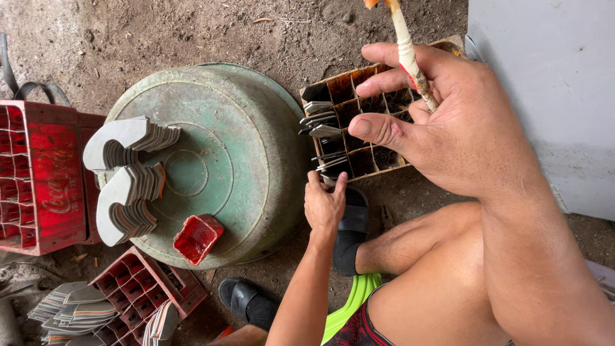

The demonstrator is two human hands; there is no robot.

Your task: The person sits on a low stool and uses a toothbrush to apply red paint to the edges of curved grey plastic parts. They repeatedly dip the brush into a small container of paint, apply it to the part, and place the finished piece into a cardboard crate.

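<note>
Pinching brush [407, 51] in right hand [448, 122] — raised clear; left hand [325, 204] pulling blade [330, 163] from crate [359, 122].

The brush [406, 51] in the right hand [448, 122] is running off the top edge, so its tip is barely showing, and that hand is covering a good chunk of the divided wooden crate [359, 115], so you can't tell what's sitting in the far cells. The left hand [325, 206] is hiding whatever piece its fingertips are pinching at the crate's near edge. The red plastic crate [38, 173] is getting chopped by the left edge, and the grey cutouts [70, 307] are trailing off the bottom corner.
</note>
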